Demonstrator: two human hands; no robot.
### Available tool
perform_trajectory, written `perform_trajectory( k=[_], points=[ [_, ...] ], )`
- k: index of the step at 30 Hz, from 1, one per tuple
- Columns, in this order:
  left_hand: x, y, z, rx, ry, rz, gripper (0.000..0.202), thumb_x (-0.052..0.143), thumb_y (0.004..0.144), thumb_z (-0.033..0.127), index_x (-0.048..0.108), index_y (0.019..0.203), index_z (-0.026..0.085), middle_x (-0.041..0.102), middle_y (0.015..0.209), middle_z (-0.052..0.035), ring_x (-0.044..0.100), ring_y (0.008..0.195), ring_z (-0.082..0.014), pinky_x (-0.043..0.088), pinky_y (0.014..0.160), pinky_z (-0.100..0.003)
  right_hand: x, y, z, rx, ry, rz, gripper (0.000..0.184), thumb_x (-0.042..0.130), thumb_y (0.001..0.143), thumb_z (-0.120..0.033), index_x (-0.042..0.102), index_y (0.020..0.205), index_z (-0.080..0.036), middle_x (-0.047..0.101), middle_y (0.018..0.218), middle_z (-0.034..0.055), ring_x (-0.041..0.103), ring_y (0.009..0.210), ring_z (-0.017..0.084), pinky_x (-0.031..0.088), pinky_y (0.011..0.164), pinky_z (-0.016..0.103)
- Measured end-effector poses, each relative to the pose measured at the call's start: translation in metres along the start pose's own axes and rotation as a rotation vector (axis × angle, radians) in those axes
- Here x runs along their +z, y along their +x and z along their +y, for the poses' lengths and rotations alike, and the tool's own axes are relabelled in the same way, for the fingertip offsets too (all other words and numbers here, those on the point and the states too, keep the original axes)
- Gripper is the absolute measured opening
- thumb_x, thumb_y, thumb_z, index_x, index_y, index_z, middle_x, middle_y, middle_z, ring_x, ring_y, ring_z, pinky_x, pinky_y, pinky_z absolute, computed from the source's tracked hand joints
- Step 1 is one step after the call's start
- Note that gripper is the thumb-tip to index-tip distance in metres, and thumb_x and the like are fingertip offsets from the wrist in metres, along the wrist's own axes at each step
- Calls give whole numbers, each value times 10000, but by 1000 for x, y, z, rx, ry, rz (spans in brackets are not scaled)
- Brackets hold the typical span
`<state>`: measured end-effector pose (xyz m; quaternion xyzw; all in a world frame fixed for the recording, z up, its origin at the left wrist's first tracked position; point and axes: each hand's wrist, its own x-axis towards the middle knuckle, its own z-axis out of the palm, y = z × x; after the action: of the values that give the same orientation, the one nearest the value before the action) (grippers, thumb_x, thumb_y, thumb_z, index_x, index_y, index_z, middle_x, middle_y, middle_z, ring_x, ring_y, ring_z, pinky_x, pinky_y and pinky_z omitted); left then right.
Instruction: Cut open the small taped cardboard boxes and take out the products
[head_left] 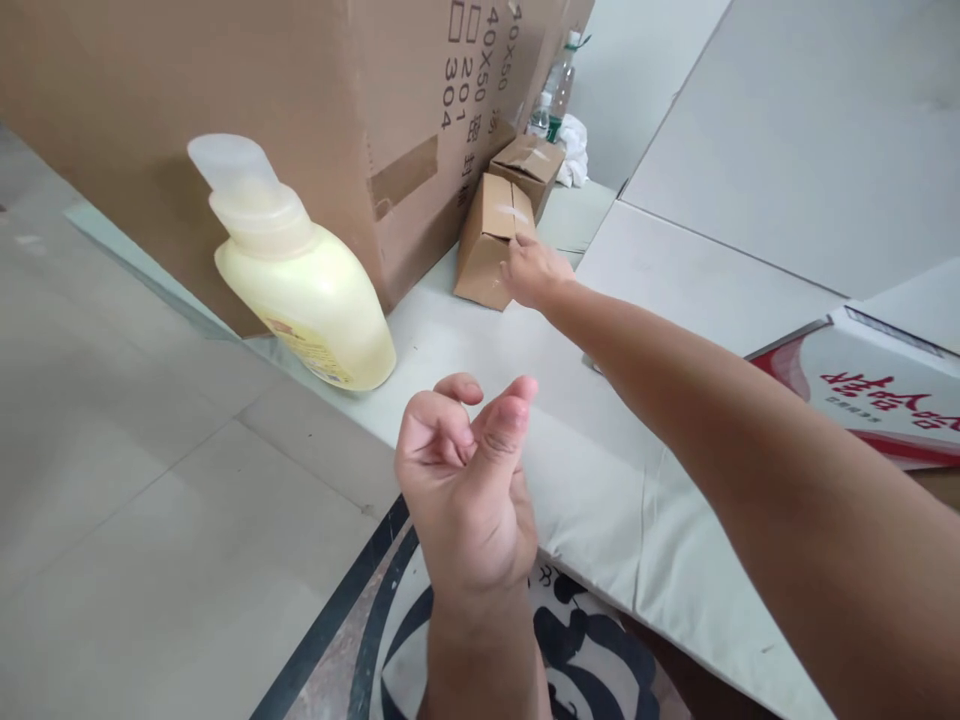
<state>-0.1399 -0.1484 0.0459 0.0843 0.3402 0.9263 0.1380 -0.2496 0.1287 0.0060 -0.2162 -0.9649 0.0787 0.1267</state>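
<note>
My right hand [534, 272] reaches far across the pale tabletop [480, 350] to a small cardboard box [484, 255]. Its fingers are bent at the box's near top edge and seem to grip it; the fingertips are partly hidden. A second small cardboard box [529, 165] stands right behind the first. Close to the camera, my left hand [472, 490] is raised above the table's front edge, its fingers curled in and the thumb lying against them. Nothing shows in it. To its left stands a pump-style bottle of pale yellow liquid [322, 300] with a whitish cap.
A big cardboard carton [300, 90] with printed text rises behind the yellow bottle. Clear plastic bottles [559, 90] and a crumpled white cloth [574, 150] sit at the back. A white and red printed box [885, 390] is at the right. Tiled floor [150, 500] lies left.
</note>
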Motion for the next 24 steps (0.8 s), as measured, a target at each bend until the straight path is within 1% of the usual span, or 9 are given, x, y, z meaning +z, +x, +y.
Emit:
perform_trajectory(
  k=[2, 6, 9, 11, 15, 18, 21, 23, 24],
  points=[
    [4, -3, -5, 28, 14, -22, 576, 984, 697, 237, 415, 659, 159, 552, 853, 83, 753, 763, -21, 660, 891, -143, -17, -28, -1, 21, -37, -41, 449, 379, 988, -315, 600, 1327, -122, 611, 1421, 218, 635, 1208, 369, 520, 1044, 584],
    [7, -4, -12, 70, 23, -49, 543, 967, 720, 197, 426, 676, 170, 566, 867, 84, 771, 863, -45, 628, 1018, -188, -49, -107, 10, -91, -96, -48, 499, 354, 973, -254, 595, 1401, -160, 551, 1571, 142, 623, 1283, 347, 510, 1092, 548],
    [7, -3, -16, 95, 68, -108, 553, 973, 717, 232, 424, 674, 179, 598, 870, 71, 778, 1052, -121, 582, 1116, -248, -68, -193, 39, -119, -118, 45, 529, 369, 985, -295, 595, 1440, -146, 563, 1569, 140, 608, 1351, 318, 453, 1187, 534],
    [8, -3, -19, 96, 119, -147, 567, 989, 697, 295, 433, 678, 184, 639, 907, 63, 775, 1097, -164, 592, 1106, -284, -76, -261, 63, -31, -121, 128, 510, 410, 979, -324, 621, 1425, -196, 635, 1491, 132, 647, 1314, 302, 474, 1172, 535],
    [16, -7, -31, 38, 197, -169, 543, 1034, 597, 397, 543, 742, 218, 728, 1005, 61, 783, 1011, -170, 656, 928, -271, -72, -398, 100, 225, -112, 467, 401, 519, 919, -314, 699, 1277, -325, 744, 1309, 97, 741, 1164, 306, 569, 1053, 551],
    [27, -16, -45, -48, 211, -221, 493, 1030, 582, 462, 657, 836, 263, 748, 901, 67, 761, 809, -117, 636, 703, -200, -55, -473, 115, 554, -96, 673, 334, 550, 859, -272, 730, 1132, -342, 770, 1196, 103, 752, 1127, 337, 599, 989, 566],
    [42, -28, -62, -149, 178, -250, 425, 987, 641, 526, 701, 809, 260, 599, 589, 104, 517, 420, -19, 404, 368, -151, -38, -514, 126, 821, -140, 781, 252, 527, 806, -274, 698, 988, -299, 762, 1050, 132, 748, 1047, 360, 578, 979, 592],
    [53, -36, -71, -178, 152, -217, 442, 926, 729, 563, 636, 687, 232, 398, 444, 119, 326, 314, -4, 267, 288, -168, -30, -527, 134, 915, -153, 820, 224, 504, 804, -294, 668, 956, -276, 735, 974, 129, 730, 997, 350, 568, 963, 583],
    [59, -39, -76, -167, 151, -178, 478, 887, 787, 561, 585, 639, 222, 332, 422, 117, 294, 306, -7, 263, 285, -170, -28, -531, 138, 945, -156, 830, 229, 493, 812, -306, 662, 960, -262, 721, 957, 124, 719, 986, 337, 564, 965, 573]
  ],
)
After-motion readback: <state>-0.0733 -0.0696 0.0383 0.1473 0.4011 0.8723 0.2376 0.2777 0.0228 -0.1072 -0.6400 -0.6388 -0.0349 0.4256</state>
